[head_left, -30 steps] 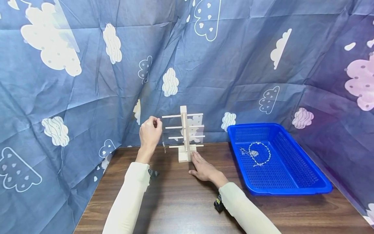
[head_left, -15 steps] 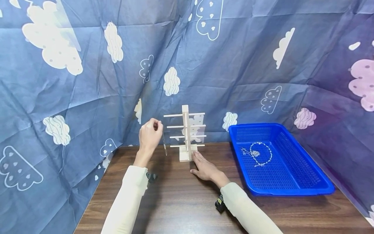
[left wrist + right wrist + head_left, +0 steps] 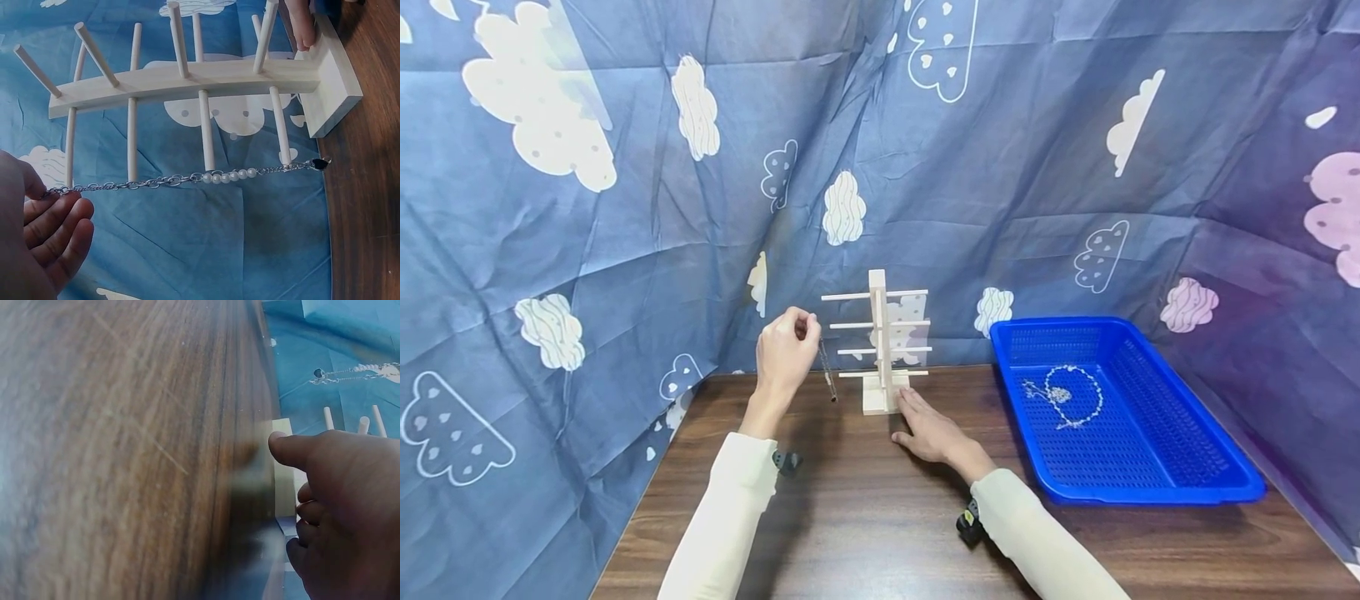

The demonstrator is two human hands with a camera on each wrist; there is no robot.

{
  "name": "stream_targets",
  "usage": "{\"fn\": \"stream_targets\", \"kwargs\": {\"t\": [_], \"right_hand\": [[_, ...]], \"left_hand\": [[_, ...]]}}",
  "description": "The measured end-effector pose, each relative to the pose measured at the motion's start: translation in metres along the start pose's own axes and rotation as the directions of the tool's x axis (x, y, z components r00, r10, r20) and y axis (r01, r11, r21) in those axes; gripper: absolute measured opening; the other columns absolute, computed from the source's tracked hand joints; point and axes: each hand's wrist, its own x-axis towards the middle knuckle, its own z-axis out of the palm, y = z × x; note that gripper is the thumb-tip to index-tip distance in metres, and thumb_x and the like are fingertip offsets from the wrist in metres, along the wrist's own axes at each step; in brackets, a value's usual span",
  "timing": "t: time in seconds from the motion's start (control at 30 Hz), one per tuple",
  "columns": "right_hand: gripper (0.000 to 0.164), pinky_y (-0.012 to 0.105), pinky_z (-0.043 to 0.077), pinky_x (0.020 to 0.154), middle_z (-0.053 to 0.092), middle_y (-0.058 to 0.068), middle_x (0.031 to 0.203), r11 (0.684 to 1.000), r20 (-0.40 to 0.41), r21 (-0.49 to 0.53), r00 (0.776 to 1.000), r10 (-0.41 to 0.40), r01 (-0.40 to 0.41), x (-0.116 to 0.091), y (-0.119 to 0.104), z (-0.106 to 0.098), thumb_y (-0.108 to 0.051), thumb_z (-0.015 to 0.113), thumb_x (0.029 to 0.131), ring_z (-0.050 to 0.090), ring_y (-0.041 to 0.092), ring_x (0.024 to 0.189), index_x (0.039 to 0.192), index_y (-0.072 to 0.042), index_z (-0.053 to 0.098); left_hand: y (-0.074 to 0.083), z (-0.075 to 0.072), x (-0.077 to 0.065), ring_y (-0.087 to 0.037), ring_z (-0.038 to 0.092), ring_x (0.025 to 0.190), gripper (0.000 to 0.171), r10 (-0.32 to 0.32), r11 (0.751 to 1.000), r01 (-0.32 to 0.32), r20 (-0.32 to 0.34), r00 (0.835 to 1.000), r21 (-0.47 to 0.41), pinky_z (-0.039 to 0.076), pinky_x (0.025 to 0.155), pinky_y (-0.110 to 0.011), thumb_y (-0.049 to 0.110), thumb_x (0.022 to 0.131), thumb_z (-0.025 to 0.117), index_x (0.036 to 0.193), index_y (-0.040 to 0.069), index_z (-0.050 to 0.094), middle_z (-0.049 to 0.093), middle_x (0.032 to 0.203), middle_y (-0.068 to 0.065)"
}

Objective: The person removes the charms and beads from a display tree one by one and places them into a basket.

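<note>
My left hand (image 3: 786, 350) pinches the end of a silver chain necklace (image 3: 169, 181) between thumb and fingers, left of a pale wooden peg stand (image 3: 880, 342). The necklace hangs down with a row of white pearls (image 3: 231, 177) and a dark pendant (image 3: 320, 164) at its lower end. In the left wrist view it passes across the tips of the stand's pegs (image 3: 207, 131). My right hand (image 3: 931, 429) lies with fairly straight fingers against the stand's base (image 3: 874, 402). The stand is upright, and its pegs carry nothing.
To the right stands a blue plastic basket (image 3: 1150, 493), holding a beaded loop (image 3: 1101, 400) and a clump of silvery jewellery (image 3: 1060, 394). The wooden table (image 3: 865, 517) meets a blue cloud-print curtain (image 3: 970, 208) just behind the stand.
My left hand has lowered slightly beside the stand, and the necklace hangs a little lower with its dark pendant now showing. The right hand keeps its place at the base.
</note>
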Motion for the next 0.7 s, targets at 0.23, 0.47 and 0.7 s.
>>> {"fn": "stream_targets", "kwargs": {"t": [0.23,0.47,0.7], "right_hand": [[0.073,0.057,0.029,0.133,0.033,0.030,0.169,1.000,-0.063,-0.014,0.998,-0.012,0.011,-0.001,-0.002,-0.008,-0.025,0.068,0.104,0.031,0.046,0.160,0.160,0.011,0.037],[0.053,0.056,0.048,0.121,0.064,0.024,0.146,1.000,-0.190,-0.018,0.982,0.012,-0.016,-0.007,-0.012,-0.027,-0.019,0.073,0.099,0.058,0.041,0.141,0.145,0.006,0.060],[0.014,0.050,0.064,0.082,0.077,0.006,0.096,0.995,-0.328,-0.095,0.945,-0.006,-0.027,-0.019,-0.029,-0.059,-0.018,0.072,0.097,0.075,0.028,0.091,0.107,-0.009,0.076]], "left_hand": [[0.004,-0.005,-0.003,-0.027,0.069,0.063,0.018,0.029,0.999,-0.029,-0.005,1.000,-0.017,0.058,0.060,-0.046,0.013,0.097,0.067,0.081,0.006,0.071,0.072,0.071,-0.009],[0.011,-0.012,-0.005,-0.024,0.067,0.061,0.018,0.060,0.998,-0.060,-0.022,0.998,-0.030,0.056,0.058,-0.043,0.013,0.098,0.066,0.081,0.007,0.070,0.071,0.070,-0.008],[0.023,-0.018,-0.004,-0.023,0.067,0.061,0.018,0.093,0.995,-0.094,-0.019,0.995,-0.044,0.057,0.059,-0.042,0.012,0.098,0.066,0.081,0.007,0.069,0.071,0.070,-0.007]]}}
